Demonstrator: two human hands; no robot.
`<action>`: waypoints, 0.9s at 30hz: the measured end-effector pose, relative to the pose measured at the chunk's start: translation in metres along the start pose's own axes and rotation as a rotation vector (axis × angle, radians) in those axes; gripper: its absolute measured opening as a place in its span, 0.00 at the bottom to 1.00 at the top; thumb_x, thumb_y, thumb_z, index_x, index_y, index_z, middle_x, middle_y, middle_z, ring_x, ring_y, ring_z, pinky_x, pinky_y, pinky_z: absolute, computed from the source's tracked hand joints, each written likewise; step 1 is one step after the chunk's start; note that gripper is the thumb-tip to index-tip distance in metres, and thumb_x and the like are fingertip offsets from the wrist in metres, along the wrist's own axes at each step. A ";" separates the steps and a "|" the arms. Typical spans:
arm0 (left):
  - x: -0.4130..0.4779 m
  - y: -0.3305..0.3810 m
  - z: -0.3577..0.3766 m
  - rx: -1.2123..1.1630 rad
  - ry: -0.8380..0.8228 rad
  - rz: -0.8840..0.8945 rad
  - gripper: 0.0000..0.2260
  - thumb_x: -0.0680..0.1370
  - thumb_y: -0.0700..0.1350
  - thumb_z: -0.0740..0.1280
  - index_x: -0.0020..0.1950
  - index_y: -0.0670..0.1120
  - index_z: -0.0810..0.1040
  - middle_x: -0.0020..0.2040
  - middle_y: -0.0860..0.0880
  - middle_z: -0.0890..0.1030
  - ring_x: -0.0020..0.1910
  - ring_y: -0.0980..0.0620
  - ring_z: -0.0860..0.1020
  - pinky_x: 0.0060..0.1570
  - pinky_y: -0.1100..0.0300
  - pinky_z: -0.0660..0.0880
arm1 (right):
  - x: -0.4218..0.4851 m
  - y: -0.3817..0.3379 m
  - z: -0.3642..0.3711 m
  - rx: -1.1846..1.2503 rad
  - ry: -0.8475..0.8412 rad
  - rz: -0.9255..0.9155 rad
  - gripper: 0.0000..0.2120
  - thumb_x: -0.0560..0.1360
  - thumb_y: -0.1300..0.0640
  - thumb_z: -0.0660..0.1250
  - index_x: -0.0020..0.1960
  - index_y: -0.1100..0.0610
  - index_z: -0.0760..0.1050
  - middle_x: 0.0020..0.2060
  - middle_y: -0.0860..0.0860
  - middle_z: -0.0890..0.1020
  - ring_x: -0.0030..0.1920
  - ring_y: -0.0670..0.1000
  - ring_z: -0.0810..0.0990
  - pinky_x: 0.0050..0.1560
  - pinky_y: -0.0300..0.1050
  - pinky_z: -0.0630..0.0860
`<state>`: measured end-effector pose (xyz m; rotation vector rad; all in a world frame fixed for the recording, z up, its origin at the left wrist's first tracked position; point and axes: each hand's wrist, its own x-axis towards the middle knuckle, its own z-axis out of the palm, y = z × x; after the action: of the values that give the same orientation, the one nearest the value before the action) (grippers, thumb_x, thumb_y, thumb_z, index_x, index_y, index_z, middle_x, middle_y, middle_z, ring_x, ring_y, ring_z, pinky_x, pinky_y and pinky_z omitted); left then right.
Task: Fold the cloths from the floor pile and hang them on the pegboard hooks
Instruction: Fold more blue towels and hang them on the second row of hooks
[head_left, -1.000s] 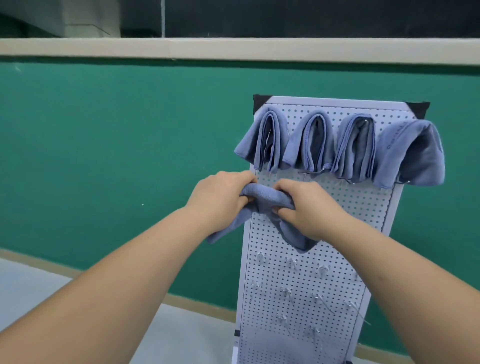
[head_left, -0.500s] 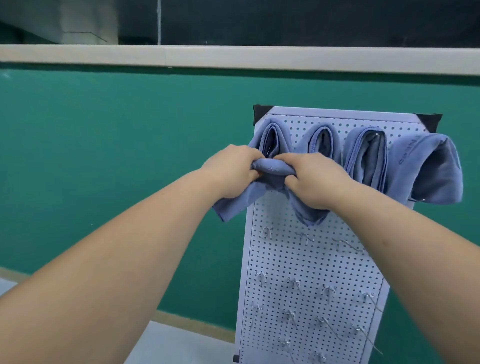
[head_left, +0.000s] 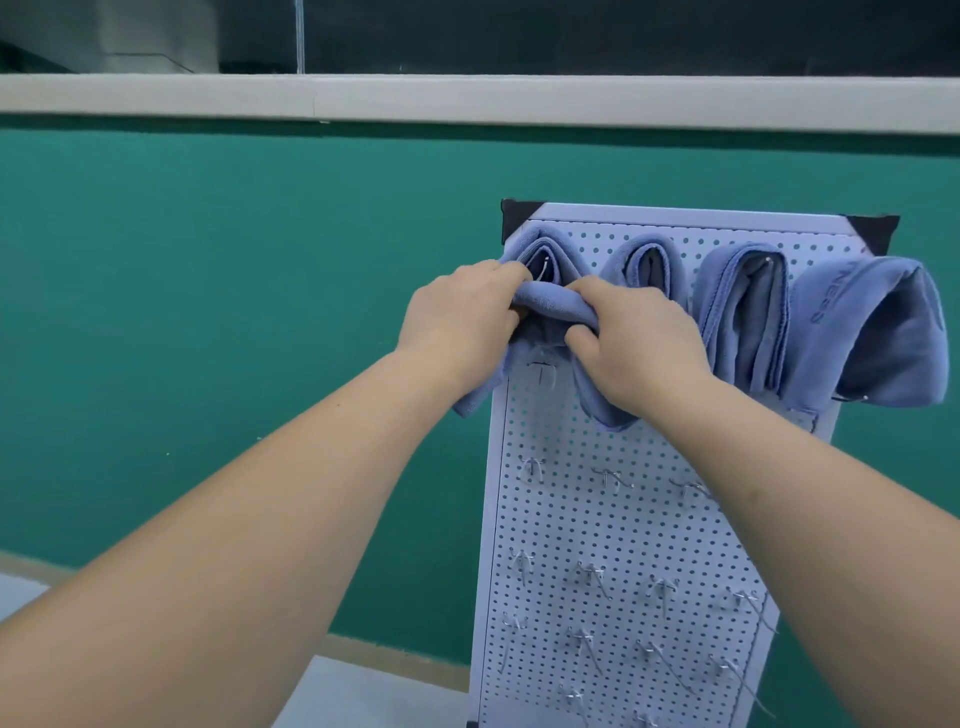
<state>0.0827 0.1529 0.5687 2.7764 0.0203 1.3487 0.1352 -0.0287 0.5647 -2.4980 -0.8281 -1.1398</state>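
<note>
The cloth (head_left: 550, 304) is bunched against the upper left of the pegboard (head_left: 623, 519), overlapping the leftmost of four hung cloths (head_left: 743, 312); the left hand (head_left: 457, 312) and right hand (head_left: 634, 338) both have fingers clamped on its folded top, its ends drooping below each fist. It looks light, soft and limp, likely to unfold unless gripped at the fold; a bare hook (head_left: 543, 371) sits just beneath.

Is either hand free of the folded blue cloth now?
No, the left hand and right hand both grip the folded blue cloth in front of the white pegboard.
</note>
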 end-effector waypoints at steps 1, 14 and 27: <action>0.001 -0.001 -0.003 -0.026 0.001 0.008 0.08 0.81 0.47 0.62 0.59 0.54 0.76 0.54 0.51 0.80 0.50 0.41 0.78 0.44 0.48 0.75 | 0.002 0.003 -0.002 0.023 0.005 0.010 0.16 0.79 0.50 0.61 0.66 0.43 0.74 0.49 0.54 0.83 0.47 0.61 0.76 0.43 0.51 0.70; 0.006 0.006 -0.002 -0.050 0.086 0.044 0.11 0.79 0.46 0.62 0.60 0.55 0.76 0.54 0.52 0.81 0.50 0.41 0.79 0.47 0.44 0.78 | 0.004 0.010 -0.007 -0.137 0.136 -0.064 0.14 0.80 0.53 0.61 0.65 0.45 0.72 0.49 0.53 0.82 0.43 0.62 0.77 0.38 0.52 0.70; -0.036 -0.001 0.062 0.015 0.037 -0.064 0.11 0.80 0.49 0.65 0.62 0.55 0.77 0.54 0.52 0.79 0.48 0.42 0.81 0.39 0.52 0.72 | -0.042 0.006 0.064 -0.105 0.135 0.011 0.20 0.76 0.56 0.72 0.67 0.49 0.75 0.52 0.48 0.83 0.47 0.57 0.82 0.39 0.53 0.80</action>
<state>0.1096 0.1495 0.5020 2.7372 0.1202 1.3905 0.1553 -0.0203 0.4913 -2.4708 -0.7349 -1.3644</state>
